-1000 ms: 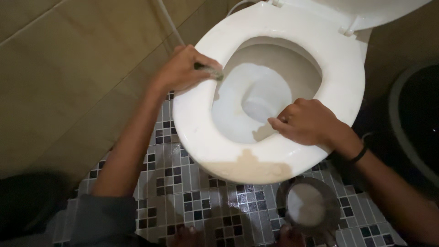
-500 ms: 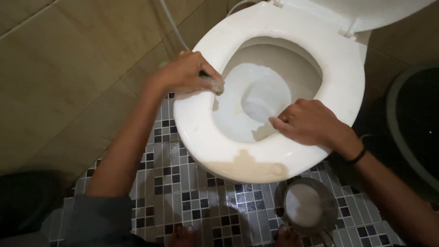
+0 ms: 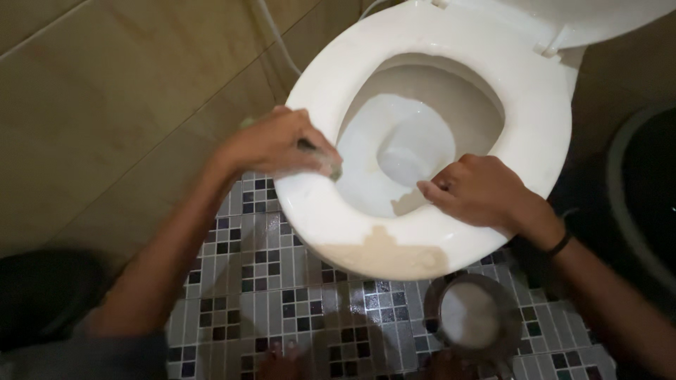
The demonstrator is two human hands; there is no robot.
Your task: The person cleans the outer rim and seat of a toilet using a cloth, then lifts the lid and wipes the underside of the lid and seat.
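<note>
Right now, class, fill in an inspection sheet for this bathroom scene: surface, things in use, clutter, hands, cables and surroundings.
Surface: white toilet seat, lowered, wet-looking, with a brownish stained patch on its front edge.
Things in use: scrubbing sponge, partly hidden in the grip, pressed on the seat's left side.
Clutter: round metal bowl with pale contents on the floor in front of the toilet.
Hands: left hand closed on the sponge; right hand holds nothing and rests on the seat's inner edge, dark band at the wrist.
Cables: thin pale hose running along the wall beside the toilet.
Surroundings: mosaic tile floor, beige wall tiles, dark round container at the right.
</note>
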